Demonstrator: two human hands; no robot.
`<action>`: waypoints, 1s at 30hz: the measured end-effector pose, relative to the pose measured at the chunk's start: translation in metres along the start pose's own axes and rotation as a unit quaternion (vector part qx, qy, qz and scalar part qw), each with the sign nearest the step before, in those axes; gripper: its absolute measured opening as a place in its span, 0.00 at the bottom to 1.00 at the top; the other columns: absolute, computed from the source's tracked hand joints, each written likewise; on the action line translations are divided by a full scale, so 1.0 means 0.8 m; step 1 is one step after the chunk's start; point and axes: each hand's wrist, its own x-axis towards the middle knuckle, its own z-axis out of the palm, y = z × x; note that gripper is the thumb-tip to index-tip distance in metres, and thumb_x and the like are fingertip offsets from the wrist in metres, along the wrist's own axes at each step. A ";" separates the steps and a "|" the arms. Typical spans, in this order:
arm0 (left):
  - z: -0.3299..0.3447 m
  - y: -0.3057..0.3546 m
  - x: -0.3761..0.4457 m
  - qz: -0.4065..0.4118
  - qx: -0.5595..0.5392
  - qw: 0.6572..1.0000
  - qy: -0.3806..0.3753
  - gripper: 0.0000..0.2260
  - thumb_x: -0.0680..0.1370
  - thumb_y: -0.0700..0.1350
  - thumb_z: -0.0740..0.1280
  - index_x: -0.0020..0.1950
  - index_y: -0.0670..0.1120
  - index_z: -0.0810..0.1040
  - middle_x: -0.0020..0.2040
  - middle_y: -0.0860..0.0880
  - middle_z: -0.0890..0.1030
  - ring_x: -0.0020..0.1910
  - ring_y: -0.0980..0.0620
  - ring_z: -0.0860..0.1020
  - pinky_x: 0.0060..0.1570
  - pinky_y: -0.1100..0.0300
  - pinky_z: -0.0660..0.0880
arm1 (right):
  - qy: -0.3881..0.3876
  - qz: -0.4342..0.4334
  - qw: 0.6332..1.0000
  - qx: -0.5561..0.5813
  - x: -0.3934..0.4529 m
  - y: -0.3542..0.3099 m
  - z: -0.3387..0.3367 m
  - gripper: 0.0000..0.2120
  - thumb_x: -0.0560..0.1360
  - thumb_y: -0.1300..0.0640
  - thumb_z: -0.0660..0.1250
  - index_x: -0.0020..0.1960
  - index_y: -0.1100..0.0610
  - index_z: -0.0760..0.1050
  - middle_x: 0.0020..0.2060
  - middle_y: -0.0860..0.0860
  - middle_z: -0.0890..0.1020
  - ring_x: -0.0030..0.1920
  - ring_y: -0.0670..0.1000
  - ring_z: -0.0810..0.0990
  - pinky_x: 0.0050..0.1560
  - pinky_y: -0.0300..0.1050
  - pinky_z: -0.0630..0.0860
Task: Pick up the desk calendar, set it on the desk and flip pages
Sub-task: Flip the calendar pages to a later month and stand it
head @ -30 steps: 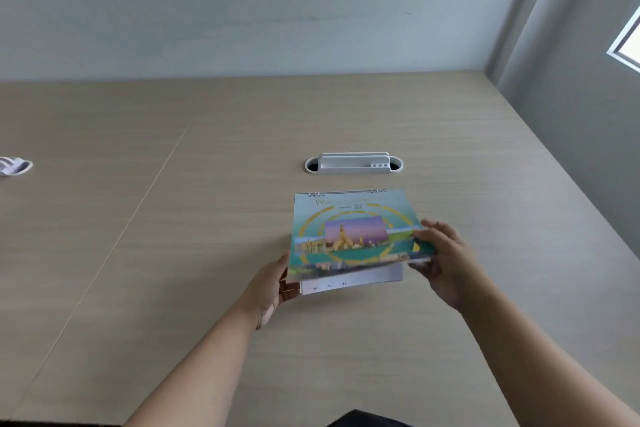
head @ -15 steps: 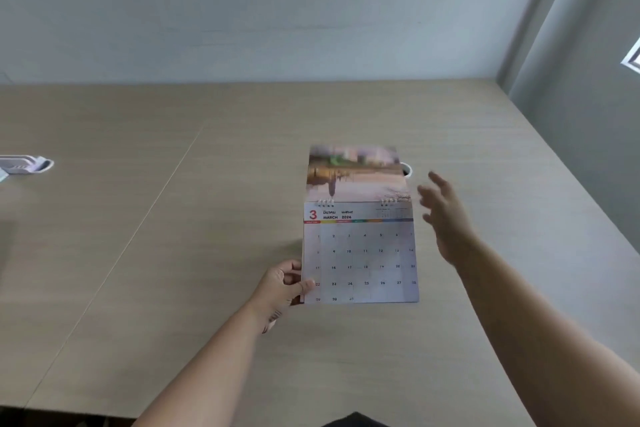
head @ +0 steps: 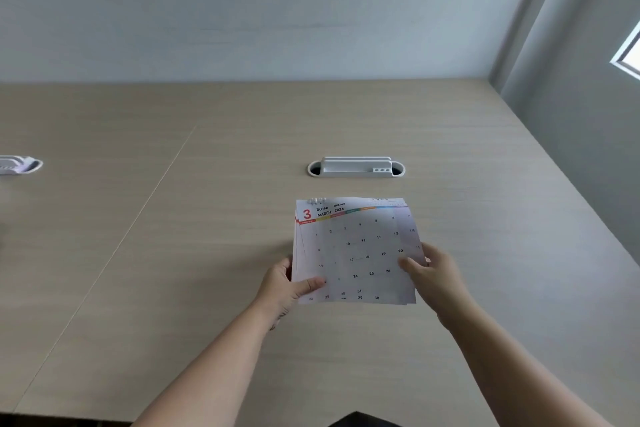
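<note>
— While both arms reach forward, where does the desk calendar (head: 356, 253) sit?
— Between my hands, above the desk (head: 207, 253). Left hand (head: 282, 288) pinches its near-left corner; right hand (head: 436, 274) grips the right edge, March page up.
— Change?
— Right hand was off it, fingers spread; now it's gripping. Cable port (head: 356, 168) lies beyond.

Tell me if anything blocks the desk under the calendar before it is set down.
Nothing visible does. The desk around the calendar is bare; the white cable tray sits farther back, apart from it. Left hand and right hand hold its sides.
</note>
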 end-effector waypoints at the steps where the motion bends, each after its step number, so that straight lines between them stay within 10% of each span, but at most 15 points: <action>1: 0.000 0.001 -0.002 -0.004 -0.013 1.000 -0.001 0.33 0.58 0.49 0.84 0.59 0.43 0.78 0.54 0.42 0.85 0.51 0.44 0.85 0.48 0.49 0.83 | -0.004 0.003 1.000 0.017 -0.003 -0.004 -0.003 0.10 0.66 0.54 0.65 0.45 0.53 0.81 0.46 0.55 0.84 0.48 0.57 0.83 0.49 0.58 0.80; 5: -0.001 0.010 -0.009 -0.055 -0.053 0.997 -0.028 0.26 0.72 0.72 0.58 0.58 0.57 0.81 0.54 0.54 0.86 0.55 0.53 0.83 0.57 0.50 0.77 | -0.081 0.042 0.979 0.181 -0.004 -0.026 -0.011 0.06 0.74 0.62 0.66 0.50 0.60 0.79 0.44 0.56 0.84 0.41 0.57 0.82 0.40 0.50 0.79; 9: -0.001 0.014 -0.009 -0.084 -0.060 0.994 -0.029 0.21 0.79 0.62 0.56 0.61 0.53 0.81 0.56 0.50 0.86 0.56 0.49 0.83 0.60 0.48 0.77 | -0.116 0.076 0.927 0.348 0.013 -0.065 -0.030 0.04 0.76 0.58 0.63 0.45 0.56 0.76 0.35 0.52 0.84 0.31 0.50 0.83 0.29 0.40 0.80; 12: 0.002 0.013 -0.015 -0.069 -0.031 0.997 -0.028 0.10 0.81 0.48 0.63 0.56 0.47 0.81 0.58 0.42 0.84 0.48 0.48 0.84 0.48 0.54 0.80 | -0.155 0.016 0.883 0.444 0.026 -0.106 -0.041 0.16 0.78 0.45 0.57 0.56 0.51 0.76 0.52 0.51 0.86 0.45 0.55 0.86 0.44 0.48 0.82; 15: -0.003 0.010 -0.018 -0.057 -0.033 0.998 -0.020 0.07 0.80 0.43 0.65 0.53 0.47 0.82 0.54 0.41 0.85 0.44 0.49 0.84 0.39 0.58 0.80 | -0.130 -0.049 0.905 0.401 0.038 -0.128 -0.040 0.21 0.77 0.41 0.55 0.68 0.44 0.69 0.66 0.48 0.77 0.62 0.56 0.77 0.60 0.55 0.72; 19: -0.008 0.018 -0.023 -0.056 -0.026 0.998 -0.020 0.06 0.79 0.43 0.66 0.52 0.46 0.82 0.49 0.45 0.85 0.40 0.51 0.84 0.35 0.59 0.79 | -0.036 -0.100 0.979 0.173 0.056 -0.106 -0.029 0.18 0.78 0.46 0.57 0.66 0.49 0.69 0.61 0.50 0.74 0.64 0.56 0.72 0.55 0.48 0.68; 26: -0.018 0.100 -0.012 -0.012 -0.101 0.994 -0.039 0.13 0.81 0.48 0.59 0.48 0.45 0.81 0.38 0.46 0.86 0.29 0.51 0.83 0.27 0.63 0.77 | -0.039 0.074 0.983 0.166 0.090 -0.029 -0.033 0.21 0.78 0.43 0.55 0.68 0.50 0.71 0.66 0.56 0.75 0.58 0.57 0.75 0.56 0.52 0.69; 30: -0.013 0.173 0.011 0.053 -0.149 0.984 -0.076 0.23 0.81 0.59 0.51 0.59 0.49 0.81 0.50 0.48 0.87 0.42 0.49 0.85 0.37 0.58 0.78 | -0.068 0.101 0.975 0.187 0.099 -0.024 -0.033 0.24 0.79 0.41 0.53 0.70 0.50 0.70 0.66 0.57 0.76 0.59 0.58 0.74 0.58 0.53 0.69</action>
